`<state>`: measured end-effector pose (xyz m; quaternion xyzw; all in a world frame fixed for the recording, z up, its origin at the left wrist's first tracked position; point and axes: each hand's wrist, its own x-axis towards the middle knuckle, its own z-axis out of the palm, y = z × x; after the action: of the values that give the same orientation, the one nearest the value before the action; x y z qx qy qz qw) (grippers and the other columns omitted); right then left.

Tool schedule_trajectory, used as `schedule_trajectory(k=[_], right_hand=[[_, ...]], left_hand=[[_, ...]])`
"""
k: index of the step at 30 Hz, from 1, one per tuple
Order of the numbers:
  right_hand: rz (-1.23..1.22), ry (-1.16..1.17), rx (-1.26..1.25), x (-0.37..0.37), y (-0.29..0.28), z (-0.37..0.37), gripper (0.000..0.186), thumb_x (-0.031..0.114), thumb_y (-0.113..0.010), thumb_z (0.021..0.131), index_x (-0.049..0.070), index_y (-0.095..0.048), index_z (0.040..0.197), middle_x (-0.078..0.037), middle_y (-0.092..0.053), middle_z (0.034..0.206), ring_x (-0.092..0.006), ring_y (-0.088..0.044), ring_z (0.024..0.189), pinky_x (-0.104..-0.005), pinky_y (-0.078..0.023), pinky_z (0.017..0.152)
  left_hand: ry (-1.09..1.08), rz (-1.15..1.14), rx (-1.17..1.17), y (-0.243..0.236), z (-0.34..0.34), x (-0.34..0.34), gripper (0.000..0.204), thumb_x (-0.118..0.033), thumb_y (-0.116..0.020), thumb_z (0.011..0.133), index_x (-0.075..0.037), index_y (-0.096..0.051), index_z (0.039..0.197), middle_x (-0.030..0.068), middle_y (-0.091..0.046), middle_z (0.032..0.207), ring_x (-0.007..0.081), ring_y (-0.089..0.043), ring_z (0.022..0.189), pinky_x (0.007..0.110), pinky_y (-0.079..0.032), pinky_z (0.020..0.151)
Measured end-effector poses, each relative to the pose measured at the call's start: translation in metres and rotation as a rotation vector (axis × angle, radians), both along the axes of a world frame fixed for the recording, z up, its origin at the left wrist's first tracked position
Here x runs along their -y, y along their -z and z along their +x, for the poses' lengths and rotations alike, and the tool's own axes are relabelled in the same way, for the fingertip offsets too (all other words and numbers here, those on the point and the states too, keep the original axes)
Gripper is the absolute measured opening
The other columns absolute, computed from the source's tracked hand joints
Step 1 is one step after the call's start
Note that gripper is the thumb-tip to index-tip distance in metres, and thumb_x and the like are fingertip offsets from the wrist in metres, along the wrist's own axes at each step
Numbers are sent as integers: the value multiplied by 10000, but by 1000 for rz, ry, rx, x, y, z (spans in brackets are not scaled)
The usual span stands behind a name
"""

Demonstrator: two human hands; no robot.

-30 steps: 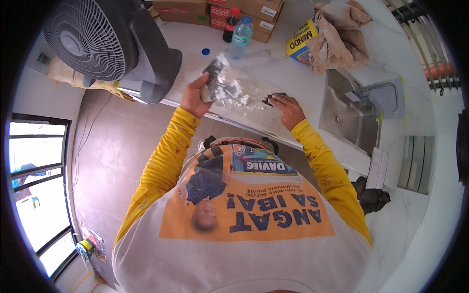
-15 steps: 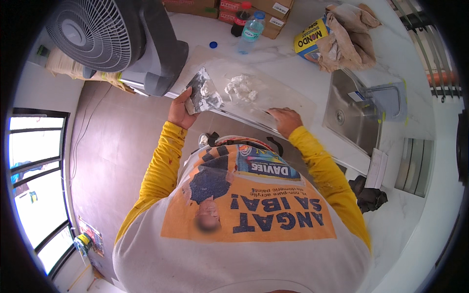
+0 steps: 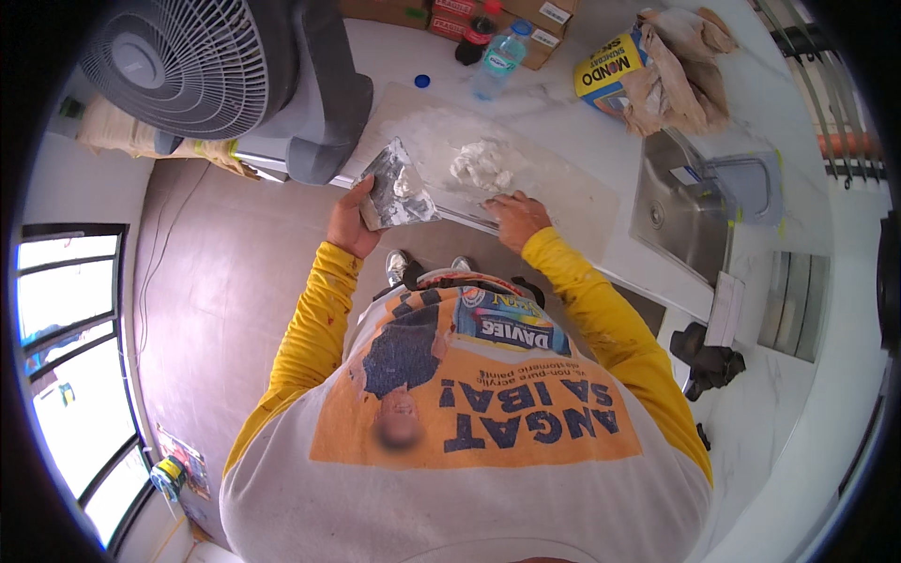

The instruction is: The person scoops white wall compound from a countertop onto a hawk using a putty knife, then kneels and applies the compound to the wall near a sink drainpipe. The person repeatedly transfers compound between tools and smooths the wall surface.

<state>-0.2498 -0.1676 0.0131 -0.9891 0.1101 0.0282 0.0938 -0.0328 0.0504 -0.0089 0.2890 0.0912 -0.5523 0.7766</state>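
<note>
My left hand (image 3: 351, 221) grips the edge of a flat metal plate (image 3: 387, 191), smeared with white putty and tilted beside the counter's front edge. A small lump of putty (image 3: 407, 182) sits on the plate. My right hand (image 3: 517, 220) is closed at the counter edge, its fingertips just below a white putty mound (image 3: 481, 165). Something thin seems to be at those fingertips, but the fingers hide it. The mound lies on a whitish, putty-smeared board (image 3: 563, 183) on the counter.
A grey fan (image 3: 324, 103) stands at the left. Behind the board are a blue cap (image 3: 422, 82), a clear bottle (image 3: 500, 62), a dark bottle (image 3: 477, 36) and boxes (image 3: 540, 47). To the right are an opened paper bag (image 3: 678, 80) and a steel sink (image 3: 676, 220).
My right hand has moved left along the counter edge, closer to the plate and mound. The plate stays in my left hand, its face turned slightly. The view has shifted a little.
</note>
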Motion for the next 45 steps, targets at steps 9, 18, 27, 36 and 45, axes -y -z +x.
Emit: schedule_trajectory(k=[9,18,27,36,45], right_hand=[[207,-71,639,-36,-91,-28,582,-101,-590,702,87,-620,1252,-143,-626,1212,-343,-580,1085,-447,-442,1002],[35,19,621,8,-91,-131,568,-129,-559,720,70,-634,1247,-158,-578,1284,-360,-542,1168,-446,-423,1028],[383,705,1480,25,-106,-243,415,162,-569,993,-48,-494,1343,-188,-600,1214,-226,-624,1009,-320,-514,880],[662,176,643,55,-124,-353,510,379,-551,999,-23,-521,1312,-118,-642,1023,-188,-620,909,-280,-487,798],[1336,825,699,113,-10,-407,374,315,-554,1001,37,-597,1248,-100,-674,1002,-211,-686,903,-318,-562,725]], left_hand=[[297,-221,-159,-21,-46,73,364,-225,-498,1009,-4,-515,1297,152,-642,1209,263,-661,1055,412,-531,961],[234,-255,-77,-73,-116,94,356,-205,-513,998,-3,-525,1290,135,-660,1159,262,-672,1009,411,-541,934],[-220,-205,18,-95,-307,155,329,-232,-556,976,-39,-584,1241,84,-649,1189,242,-630,1076,418,-493,977],[-199,-198,335,-112,-387,161,322,-209,-579,959,-15,-596,1215,88,-649,1166,194,-620,1084,359,-508,938],[169,-138,96,-17,-372,126,362,-356,-588,935,-45,-625,1117,130,-693,884,292,-666,768,411,-556,722]])
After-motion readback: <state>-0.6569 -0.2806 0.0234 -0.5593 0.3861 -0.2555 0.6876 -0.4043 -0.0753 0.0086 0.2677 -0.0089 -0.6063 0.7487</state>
